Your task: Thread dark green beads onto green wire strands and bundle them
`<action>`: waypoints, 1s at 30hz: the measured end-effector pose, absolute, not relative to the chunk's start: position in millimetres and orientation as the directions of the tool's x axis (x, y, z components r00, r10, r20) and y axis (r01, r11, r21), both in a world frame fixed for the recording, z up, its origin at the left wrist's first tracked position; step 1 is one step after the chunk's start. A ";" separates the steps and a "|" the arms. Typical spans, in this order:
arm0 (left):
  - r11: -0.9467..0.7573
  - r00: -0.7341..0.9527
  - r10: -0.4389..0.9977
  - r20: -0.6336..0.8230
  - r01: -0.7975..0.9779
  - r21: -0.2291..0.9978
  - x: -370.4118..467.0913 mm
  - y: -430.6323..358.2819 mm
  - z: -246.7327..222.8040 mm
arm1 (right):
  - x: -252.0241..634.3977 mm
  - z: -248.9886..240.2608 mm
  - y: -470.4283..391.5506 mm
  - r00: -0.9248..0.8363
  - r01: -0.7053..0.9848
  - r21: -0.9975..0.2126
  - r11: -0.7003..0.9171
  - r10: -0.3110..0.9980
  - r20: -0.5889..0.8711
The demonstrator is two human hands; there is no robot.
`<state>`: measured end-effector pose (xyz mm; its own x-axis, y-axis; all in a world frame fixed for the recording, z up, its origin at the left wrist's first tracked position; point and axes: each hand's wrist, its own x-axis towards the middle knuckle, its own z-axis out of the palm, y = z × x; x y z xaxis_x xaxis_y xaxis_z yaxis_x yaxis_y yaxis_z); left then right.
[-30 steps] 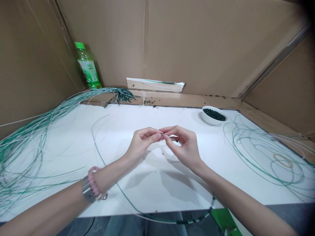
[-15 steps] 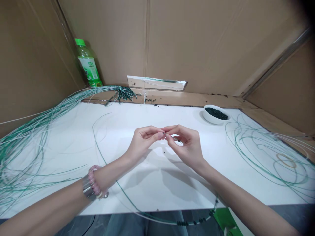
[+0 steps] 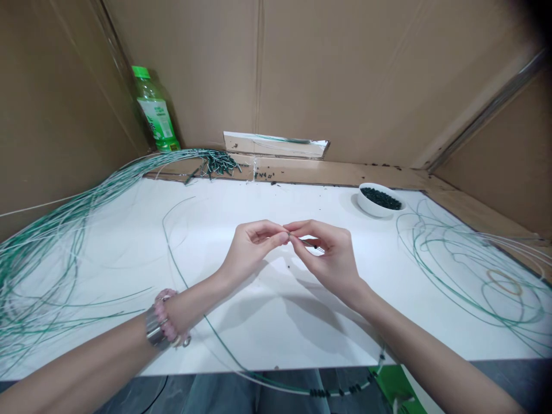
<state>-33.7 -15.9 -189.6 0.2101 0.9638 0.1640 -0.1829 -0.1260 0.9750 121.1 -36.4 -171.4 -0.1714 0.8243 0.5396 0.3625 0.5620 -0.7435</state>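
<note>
My left hand (image 3: 254, 244) and my right hand (image 3: 325, 250) meet fingertip to fingertip above the middle of the white table. Thumb and forefinger of each are pinched together; what my left hand pinches is too small to name. A thin cord with a dark bead (image 3: 316, 246) shows inside my right hand. Green and white cord (image 3: 224, 347) runs under my left forearm and hangs past the table's front edge, with dark green beads (image 3: 319, 393) strung on it. A white bowl (image 3: 374, 208) of dark beads stands beyond my right hand.
Bundled green and white cords (image 3: 81, 213) cover the left side, their beaded ends at the back. Loose cord coils (image 3: 425, 261) lie at the right around a tan ring (image 3: 503, 282). A green bottle (image 3: 158, 118) stands back left against cardboard walls (image 3: 323, 69).
Both hands keep nearly the same pose, fingertips still together. The pinched fingers have shifted very slightly.
</note>
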 end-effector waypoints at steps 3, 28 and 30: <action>-0.136 0.216 0.961 0.174 -0.183 0.974 -33.4 -16.1 -189.5 | 121.5 -171.8 -36.2 -0.155 0.372 -0.737 0.563 0.821 0.549; -0.171 0.178 0.961 0.213 -0.223 0.960 -33.7 -18.7 -187.1 | 119.5 -168.9 -33.6 -0.110 0.080 -0.949 0.305 0.949 0.296; -0.191 0.179 0.956 0.232 -0.221 0.956 -34.1 -19.7 -186.6 | 119.5 -169.5 -34.1 -0.104 0.083 -0.949 0.304 0.950 0.295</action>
<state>-34.1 -19.7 -186.6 0.1787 0.9561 0.2322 -0.2213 -0.1909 0.9563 119.5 -34.1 -169.5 -0.1040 0.9498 0.2950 0.0833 0.3039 -0.9491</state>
